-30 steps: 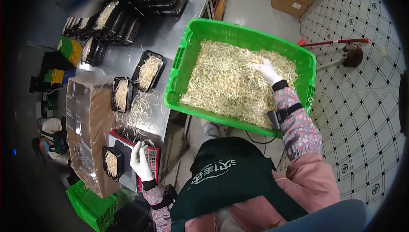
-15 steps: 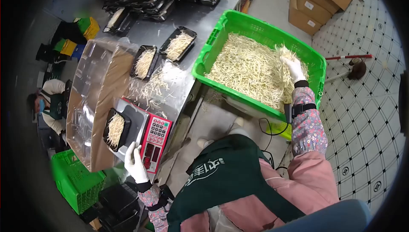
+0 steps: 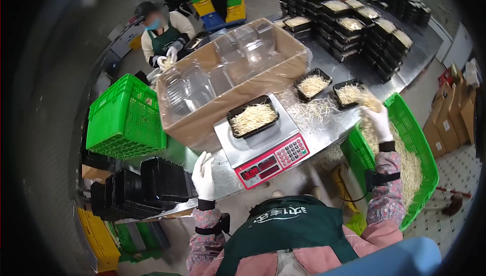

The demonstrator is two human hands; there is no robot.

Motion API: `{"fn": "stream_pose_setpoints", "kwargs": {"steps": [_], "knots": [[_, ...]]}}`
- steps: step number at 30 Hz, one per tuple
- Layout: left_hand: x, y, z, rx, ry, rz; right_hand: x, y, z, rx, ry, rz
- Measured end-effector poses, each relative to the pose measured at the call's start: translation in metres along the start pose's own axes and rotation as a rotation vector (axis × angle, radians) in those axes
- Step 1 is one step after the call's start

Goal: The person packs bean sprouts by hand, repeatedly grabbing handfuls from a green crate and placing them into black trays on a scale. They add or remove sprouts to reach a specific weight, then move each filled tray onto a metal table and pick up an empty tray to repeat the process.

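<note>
Head view — stacked black trays (image 3: 164, 180), then my left hand (image 3: 203, 180), loosely open and empty; the filled tray (image 3: 254, 118) sits on the scale (image 3: 283, 154) — and my right hand (image 3: 380, 124) curls around a sprout clump (image 3: 371, 102) over the green bin (image 3: 429, 167).

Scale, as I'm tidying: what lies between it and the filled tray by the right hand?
Loose white sprouts, scattered on the metal table, as the head view shows.

Co-worker (image 3: 164, 35) in dark cap (image 3: 146, 8) and blue mask (image 3: 153, 25); cardboard boxes (image 3: 446, 121) at right; red handle (image 3: 450, 191) above tiled floor (image 3: 436, 220); yellow crate (image 3: 99, 243) lower left.
</note>
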State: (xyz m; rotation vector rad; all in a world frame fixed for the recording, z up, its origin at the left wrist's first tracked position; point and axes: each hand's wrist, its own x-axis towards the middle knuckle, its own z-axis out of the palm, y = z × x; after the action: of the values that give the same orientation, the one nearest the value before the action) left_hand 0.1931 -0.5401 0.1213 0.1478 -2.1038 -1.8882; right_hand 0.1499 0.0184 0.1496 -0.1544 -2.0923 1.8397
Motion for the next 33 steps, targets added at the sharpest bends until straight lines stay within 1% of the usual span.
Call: {"fn": "stream_pose_setpoints", "kwargs": {"steps": [1,2,3,4,5,6,7,8,9,10,11,12,13,14,15,16,18,19,20,21,22,23,24,25,27,28,30,31,32,33], "knots": [[0.005,-0.009,-0.002,-0.060,-0.008,-0.021,0.007,-0.024,0.041,0.052,-0.109,-0.006],[0.008,-0.012,0.001,-0.111,-0.011,-0.052,0.030,-0.004,0.060,0.034,-0.264,0.008],[0.015,-0.021,0.001,-0.093,-0.031,-0.042,0.039,-0.024,0.096,0.070,-0.366,0.030],[0.021,-0.031,0.003,-0.073,-0.051,-0.032,0.045,-0.040,0.129,0.110,-0.484,-0.045],[0.026,-0.026,0.011,-0.102,-0.054,-0.068,0.057,-0.048,0.157,-0.027,-0.573,-0.246],[0.034,-0.037,0.015,-0.089,-0.056,-0.068,0.067,-0.051,0.180,-0.432,-0.562,-0.414],[0.041,-0.037,0.023,-0.107,-0.051,-0.076,0.073,-0.056,0.206,-0.543,-0.610,-0.485],[0.048,-0.037,0.034,-0.126,-0.046,-0.086,0.079,-0.054,0.233,-0.585,-0.649,-0.635],[0.059,-0.055,0.042,-0.153,-0.040,-0.041,0.080,-0.062,0.255,-0.713,-0.718,-0.697],[0.071,-0.059,0.051,-0.138,-0.055,-0.063,0.086,-0.051,0.279,-0.750,-0.796,-0.798],[0.077,-0.052,0.059,-0.108,-0.050,-0.054,0.087,-0.041,0.303,-0.806,-0.854,-0.862],[0.083,-0.045,0.069,-0.075,-0.045,-0.044,0.094,-0.040,0.309,-0.796,-0.905,-0.857],[0.091,-0.049,0.086,0.115,-0.049,0.086,0.076,-0.026,0.338,-0.866,-0.919,-0.983],[0.099,-0.055,0.103,0.308,-0.055,0.213,0.071,-0.006,0.353,-0.870,-0.956,-1.014],[0.103,-0.057,0.114,0.368,-0.065,0.250,0.065,0.022,0.368,-0.938,-0.968,-1.028],[0.101,-0.037,0.127,0.370,-0.104,0.080,0.053,0.019,0.368,-0.906,-0.897,-0.994],[0.104,-0.037,0.136,0.897,-0.191,0.222,0.048,0.029,0.371,-0.874,-0.835,-0.885],[0.103,-0.045,0.139,0.897,-0.190,0.208,0.051,0.035,0.373,-0.864,-0.854,-0.896],[0.105,-0.054,0.141,0.982,-0.162,0.302,0.057,0.040,0.371,-0.860,-0.861,-0.891],[0.108,-0.060,0.143,1.067,-0.133,0.403,0.065,0.037,0.367,-0.788,-0.941,-0.846],[0.107,-0.051,0.143,1.072,-0.134,0.400,0.071,0.033,0.361,-0.716,-1.020,-0.799],[0.106,-0.042,0.144,1.095,-0.172,0.313,0.078,0.030,0.352,-0.513,-1.027,-0.751],[0.106,-0.035,0.145,1.116,-0.206,0.227,0.084,0.027,0.340,-0.524,-1.005,-0.719],[0.108,-0.033,0.147,1.117,-0.201,0.222,0.091,0.024,0.329,-0.600,-1.012,-0.749],[0.108,-0.033,0.150,1.191,-0.170,0.457,0.097,0.016,0.315,-0.704,-1.030,-0.832],[0.108,-0.035,0.150,1.192,-0.174,0.451,0.095,0.012,0.313,-0.701,-1.035,-0.827],[0.112,-0.037,0.151,1.246,-0.264,0.495,0.090,0.006,0.310,-0.818,-1.043,-0.767],[0.111,-0.038,0.151,1.221,-0.249,0.473,0.089,0.014,0.311,-0.795,-1.007,-0.814],[0.111,-0.040,0.152,1.221,-0.257,0.466,0.089,0.020,0.312,-0.793,-1.013,-0.805],[0.112,-0.045,0.152,1.219,-0.261,0.446,0.092,0.024,0.313,-0.861,-1.038,-0.740]]}}
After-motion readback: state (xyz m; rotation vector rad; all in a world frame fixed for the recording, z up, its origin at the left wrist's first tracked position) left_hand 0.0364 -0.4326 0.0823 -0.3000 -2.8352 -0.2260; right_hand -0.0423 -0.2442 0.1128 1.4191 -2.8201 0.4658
